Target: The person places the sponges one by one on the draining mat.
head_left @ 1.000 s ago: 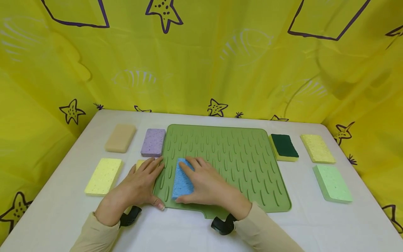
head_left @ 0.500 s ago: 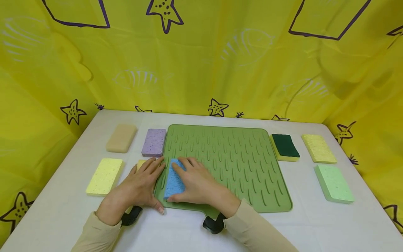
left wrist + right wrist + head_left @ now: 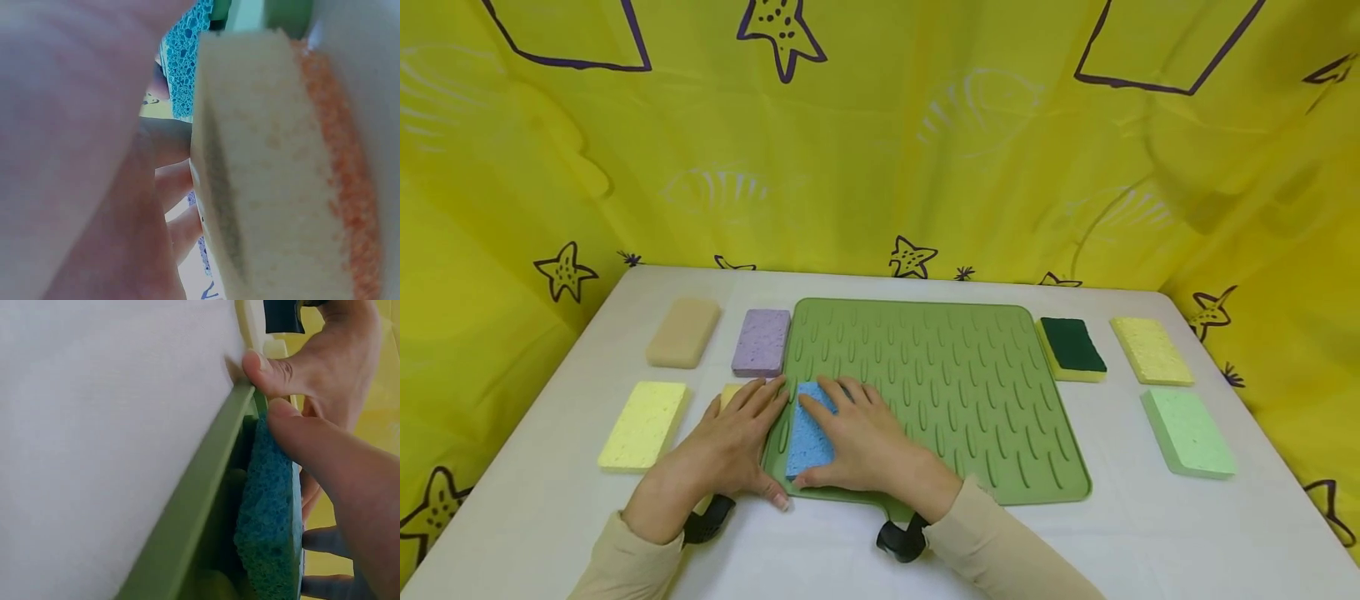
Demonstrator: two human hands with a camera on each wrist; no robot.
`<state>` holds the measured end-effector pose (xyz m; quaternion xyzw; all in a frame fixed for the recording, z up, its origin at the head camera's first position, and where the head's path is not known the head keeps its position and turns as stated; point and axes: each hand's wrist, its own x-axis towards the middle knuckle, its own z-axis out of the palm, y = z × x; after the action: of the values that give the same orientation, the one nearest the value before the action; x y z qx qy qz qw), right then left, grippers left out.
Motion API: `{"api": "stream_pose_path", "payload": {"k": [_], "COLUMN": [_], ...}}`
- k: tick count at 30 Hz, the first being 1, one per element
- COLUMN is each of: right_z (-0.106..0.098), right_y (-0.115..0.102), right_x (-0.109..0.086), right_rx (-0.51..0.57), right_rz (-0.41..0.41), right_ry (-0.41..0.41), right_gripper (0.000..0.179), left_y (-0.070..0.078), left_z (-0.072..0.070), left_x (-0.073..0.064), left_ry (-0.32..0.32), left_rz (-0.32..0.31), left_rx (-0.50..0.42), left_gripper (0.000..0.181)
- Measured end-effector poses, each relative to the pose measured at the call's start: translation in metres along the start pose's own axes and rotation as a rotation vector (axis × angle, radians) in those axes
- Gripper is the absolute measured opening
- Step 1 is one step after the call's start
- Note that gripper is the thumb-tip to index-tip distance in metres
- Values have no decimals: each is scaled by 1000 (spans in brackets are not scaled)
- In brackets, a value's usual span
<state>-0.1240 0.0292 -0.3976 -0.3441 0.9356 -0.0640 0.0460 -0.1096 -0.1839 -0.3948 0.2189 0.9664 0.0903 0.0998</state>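
Note:
In the head view, my right hand (image 3: 865,437) grips a blue sponge (image 3: 809,437) lying on the green ridged mat (image 3: 970,400), near its front left corner. Its thumb is at the sponge's front end, and the fingers lie over the far part. My left hand (image 3: 730,442) rests at the mat's left edge, fingers extended, with the thumb by the front corner. Mostly hidden beneath that hand is a sponge with a cream body and an orange layer (image 3: 344,181), seen close up in the left wrist view. Whether the left palm touches it, I cannot tell.
Left of the mat lie a beige sponge (image 3: 683,333), a purple sponge (image 3: 762,342) and a pale yellow sponge (image 3: 643,427). To its right are a green-topped scouring sponge (image 3: 1072,348), a yellow sponge (image 3: 1152,350) and a mint sponge (image 3: 1189,433). A yellow curtain (image 3: 850,167) hangs behind the white table (image 3: 1120,542).
My right hand has slid the blue sponge left across the mat, closer to the left hand and the mat's left edge. The left hand has stayed in place.

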Motion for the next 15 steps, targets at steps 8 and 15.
{"api": "stream_pose_path", "payload": {"k": [8,15], "right_z": [-4,-19], "right_y": [6,21], "right_x": [-6,-19], "right_rx": [132,214], "right_rz": [14,31], "right_ry": [-3,63], "right_gripper": [97,91], "left_y": [-1,-2], "left_z": [2,2], "left_x": [0,-1], "left_ry": [4,16], "left_rz": [-10,-9], "left_rx": [-11,-7], "left_gripper": [140,139]}}
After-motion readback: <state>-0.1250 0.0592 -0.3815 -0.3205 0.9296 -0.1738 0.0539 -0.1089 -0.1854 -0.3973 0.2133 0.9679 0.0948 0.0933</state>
